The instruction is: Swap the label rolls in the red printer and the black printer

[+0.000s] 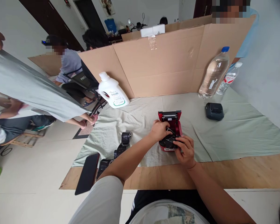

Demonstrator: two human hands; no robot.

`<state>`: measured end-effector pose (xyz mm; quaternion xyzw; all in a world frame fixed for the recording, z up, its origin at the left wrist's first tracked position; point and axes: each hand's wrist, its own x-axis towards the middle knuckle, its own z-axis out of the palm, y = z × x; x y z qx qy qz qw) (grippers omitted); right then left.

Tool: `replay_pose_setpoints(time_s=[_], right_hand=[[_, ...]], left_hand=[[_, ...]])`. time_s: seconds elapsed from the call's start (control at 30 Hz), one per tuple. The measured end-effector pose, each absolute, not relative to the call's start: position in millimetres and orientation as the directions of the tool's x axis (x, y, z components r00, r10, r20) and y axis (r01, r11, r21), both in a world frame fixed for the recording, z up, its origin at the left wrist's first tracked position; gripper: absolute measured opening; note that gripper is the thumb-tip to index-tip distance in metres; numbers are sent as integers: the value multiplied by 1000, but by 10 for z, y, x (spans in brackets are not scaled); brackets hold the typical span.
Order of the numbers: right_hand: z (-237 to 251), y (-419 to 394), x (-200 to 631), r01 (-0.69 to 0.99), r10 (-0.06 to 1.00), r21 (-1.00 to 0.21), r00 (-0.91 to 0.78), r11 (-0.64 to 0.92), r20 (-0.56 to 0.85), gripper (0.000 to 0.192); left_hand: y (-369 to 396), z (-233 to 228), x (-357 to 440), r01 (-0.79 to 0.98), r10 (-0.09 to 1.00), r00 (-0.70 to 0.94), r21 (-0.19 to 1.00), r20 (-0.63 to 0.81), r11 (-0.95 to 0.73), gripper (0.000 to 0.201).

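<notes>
A small red-and-black device (179, 127), which looks like a portable label printer, stands on the cloth with its lid (170, 115) raised. My left hand (160, 130) reaches into its left side, fingers closed around a dark roll with a pale core end. My right hand (186, 151) is at the device's front right, thumb and fingers pinching a glossy black strip (170, 142) that lies over the front opening. The fingers partly hide the inside. Left of my left forearm lie dark rolls (125, 139) with loose black strip.
A dark phone (87, 174) lies at the table's left front edge. A white jug (114, 93), a large water bottle (213, 74) and a smaller bottle (229, 77) stand by the cardboard partition (163, 65). A black device (214, 111) sits right. Other people are nearby.
</notes>
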<state>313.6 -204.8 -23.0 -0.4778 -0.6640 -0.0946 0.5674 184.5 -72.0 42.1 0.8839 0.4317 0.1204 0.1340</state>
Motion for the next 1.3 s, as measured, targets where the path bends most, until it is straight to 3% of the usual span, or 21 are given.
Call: replay_pose_setpoints(time_s=[0.17, 0.33, 0.4, 0.57, 0.73, 0.87, 0.97, 1.03, 1.17, 1.3], right_hand=[[-251, -2059, 3141, 746, 540, -422, 101, 515, 836, 32], [-259, -2065, 3162, 741, 518, -408, 95, 533, 850, 30], [-256, -2057, 3157, 738, 507, -403, 96, 542, 857, 29], [-255, -2047, 3142, 740, 524, -418, 105, 527, 845, 30], [-262, -2057, 3163, 732, 548, -428, 90, 530, 832, 28], [-254, -2058, 3177, 732, 554, -431, 88, 527, 828, 26], [-243, -2064, 3175, 725, 568, -446, 93, 525, 818, 25], [-239, -2070, 3174, 717, 574, -450, 86, 532, 814, 23], [-249, -2084, 3175, 709, 583, -450, 67, 543, 810, 21], [-262, -2098, 3165, 751, 566, -432, 95, 499, 819, 18]], left_hand=[[-723, 453, 1885, 730, 775, 628, 290, 72, -619, 34], [-762, 410, 1809, 663, 833, 542, 552, 113, -507, 30], [-777, 401, 1775, 631, 825, 553, 590, 114, -504, 30], [-762, 437, 1793, 647, 739, 669, 425, 81, -633, 26], [-702, 422, 1864, 596, 634, 773, 309, 27, -741, 6], [-747, 375, 1799, 524, 641, 735, 416, 219, -743, 8], [-800, 376, 1694, 497, 729, 457, 533, 510, -684, 21], [-801, 394, 1643, 483, 726, 296, 558, 621, -675, 35], [-755, 385, 1614, 388, 701, 385, 584, 601, -713, 59], [-860, 276, 1576, 313, 694, 363, 620, 622, -720, 58]])
